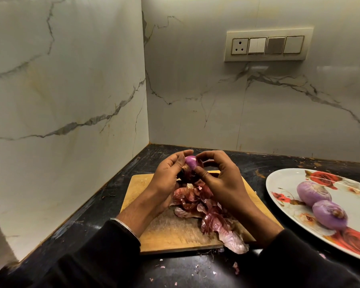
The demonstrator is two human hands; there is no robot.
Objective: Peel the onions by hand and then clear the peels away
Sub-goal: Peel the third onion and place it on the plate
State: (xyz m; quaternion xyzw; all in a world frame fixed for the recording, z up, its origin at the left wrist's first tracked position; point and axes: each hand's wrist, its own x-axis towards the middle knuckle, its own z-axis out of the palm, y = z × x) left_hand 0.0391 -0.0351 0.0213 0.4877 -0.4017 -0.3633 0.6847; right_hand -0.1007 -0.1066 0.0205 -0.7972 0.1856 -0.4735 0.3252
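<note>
Onion (190,163) half-peeled: pale purple flesh exposed on top, dark skin left lower down. It is held above the board (175,235), cupped by curled left hand (166,175); skin pinched by right hand (220,179). Peels (204,210) piled on board.

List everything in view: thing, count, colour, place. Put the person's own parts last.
Held onion: one, purple, half-peeled, between both hands.
Peeled onions: two, purple, on the plate.
Plate: one, white with red roses, right on the counter.
Peels: a heap, reddish, on the board.
Cutting board: one, wooden, centre.
Counter: one, black.
Switch panel: one, cream, on the wall.
Left hand: holds the onion.
Right hand: pinches its skin.
</note>
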